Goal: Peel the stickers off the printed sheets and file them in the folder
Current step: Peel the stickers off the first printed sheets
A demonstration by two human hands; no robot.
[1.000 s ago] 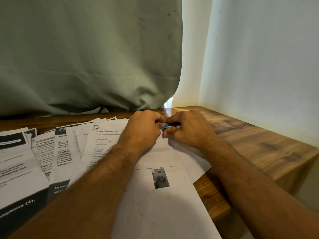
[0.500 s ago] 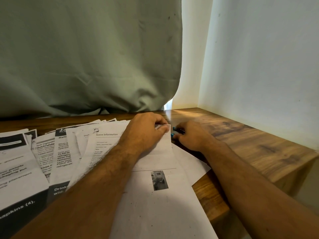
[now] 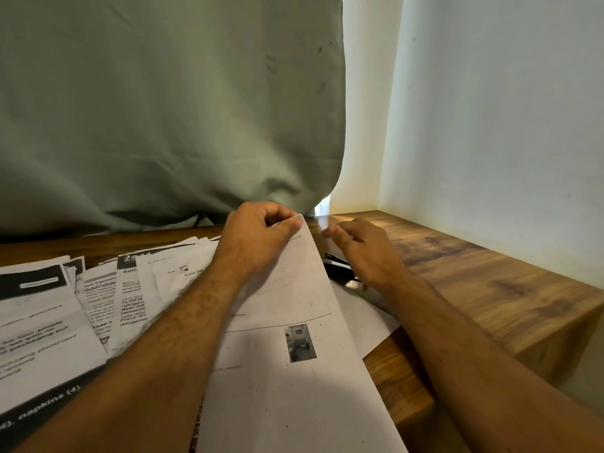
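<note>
White printed sheet (image 3: 294,322) lies lengthwise on the wooden table (image 3: 474,273), running away from the person. Left hand (image 3: 258,237) pinches its far corner. Right hand (image 3: 362,250), fingers loosely spread and empty, hovers just right of that corner, nearest it.

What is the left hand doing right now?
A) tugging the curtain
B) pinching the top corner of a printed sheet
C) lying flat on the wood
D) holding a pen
B: the left hand pinches the top corner of the printed sheet, lifting it.
</note>
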